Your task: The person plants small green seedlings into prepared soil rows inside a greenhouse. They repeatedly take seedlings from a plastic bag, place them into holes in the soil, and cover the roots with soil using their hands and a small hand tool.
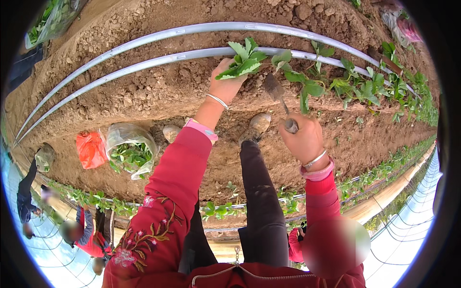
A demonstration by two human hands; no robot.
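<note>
My left hand [226, 82] holds a leafy green seedling [245, 61], probably strawberry, above the soil bed beside the nearer grey drip line [201, 53]. Its roots are hidden by the hand. My right hand [304, 136] is closed around the handle of a small trowel [274, 88], whose soil-caked blade points up and left, over the bed's near side. Just right of my left hand, planted seedlings [311, 88] start and run along the bed to the right.
A second drip line [151, 40] runs along the bed. In the furrow stand a clear plastic bag of seedlings [131, 154], a red plastic bag [90, 149] and my muddy shoe [260, 123]. Another planted row [219, 209] lies behind. Several other people are at the lower left and lower right.
</note>
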